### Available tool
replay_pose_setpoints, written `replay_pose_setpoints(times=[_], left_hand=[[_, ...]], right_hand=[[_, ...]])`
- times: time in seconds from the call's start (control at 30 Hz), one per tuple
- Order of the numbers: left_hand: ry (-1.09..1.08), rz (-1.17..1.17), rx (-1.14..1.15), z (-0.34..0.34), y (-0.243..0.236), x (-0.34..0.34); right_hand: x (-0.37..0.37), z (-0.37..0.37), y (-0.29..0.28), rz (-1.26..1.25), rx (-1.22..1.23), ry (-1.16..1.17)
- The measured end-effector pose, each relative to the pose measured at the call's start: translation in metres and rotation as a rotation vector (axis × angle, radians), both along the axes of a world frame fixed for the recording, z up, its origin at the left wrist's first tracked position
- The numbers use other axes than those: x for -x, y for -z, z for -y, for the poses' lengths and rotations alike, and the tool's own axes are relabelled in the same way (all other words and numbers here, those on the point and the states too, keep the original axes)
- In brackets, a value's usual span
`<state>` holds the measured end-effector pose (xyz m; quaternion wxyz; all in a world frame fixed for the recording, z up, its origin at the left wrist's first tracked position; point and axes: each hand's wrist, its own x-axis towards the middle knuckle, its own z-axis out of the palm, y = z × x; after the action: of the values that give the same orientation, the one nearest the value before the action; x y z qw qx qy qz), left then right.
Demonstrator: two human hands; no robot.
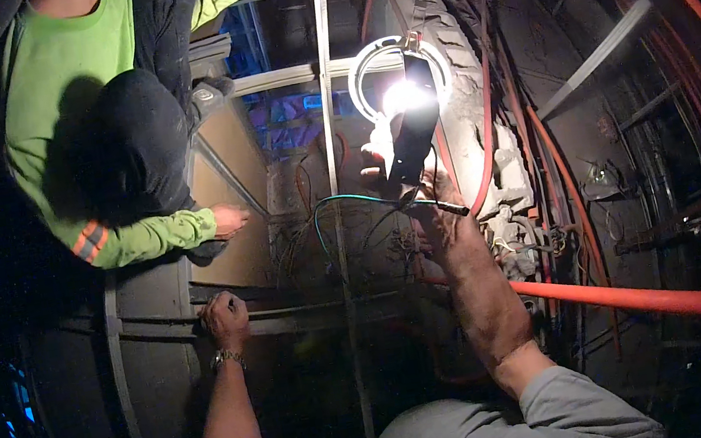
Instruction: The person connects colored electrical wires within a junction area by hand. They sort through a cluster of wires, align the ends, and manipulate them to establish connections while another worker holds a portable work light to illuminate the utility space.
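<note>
My right hand (408, 175) reaches up and forward, fingers wrapped round a round light fitting with a white ring (444, 67) and a dark oblong body (421, 130). A bright glow beside the body washes out part of the fitting and my fingers. A thin teal wire (347, 197) curves past this hand toward a black-ended piece of cable (451, 207). My left hand (226, 319) is closed in a fist at a metal ceiling rail (293, 320); whatever lies inside its fingers is hidden. A bracelet or watch circles that wrist.
Beyond my left hand a person in a green shirt (31, 114) crouches, one hand by a tan board (229, 202). A thin metal upright (330, 149) stands between us. Orange conduit (638, 297), cables and a rough masonry beam (485, 143) run along the right.
</note>
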<state>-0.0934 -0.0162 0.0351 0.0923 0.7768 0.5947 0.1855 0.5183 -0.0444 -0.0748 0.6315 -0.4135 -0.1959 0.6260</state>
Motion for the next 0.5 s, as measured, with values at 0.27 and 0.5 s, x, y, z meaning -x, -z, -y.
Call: replay_pose_setpoints(times=[0.27, 0.5], left_hand=[[0.067, 0.087, 0.001, -0.011, 0.032, -0.012], [-0.018, 0.033, -0.009, 0.007, 0.011, 0.026]], right_hand=[[0.022, -0.009, 0.061, 0.057, 0.05, 0.076], [0.193, -0.011, -0.123, -0.441, 0.231, 0.239]])
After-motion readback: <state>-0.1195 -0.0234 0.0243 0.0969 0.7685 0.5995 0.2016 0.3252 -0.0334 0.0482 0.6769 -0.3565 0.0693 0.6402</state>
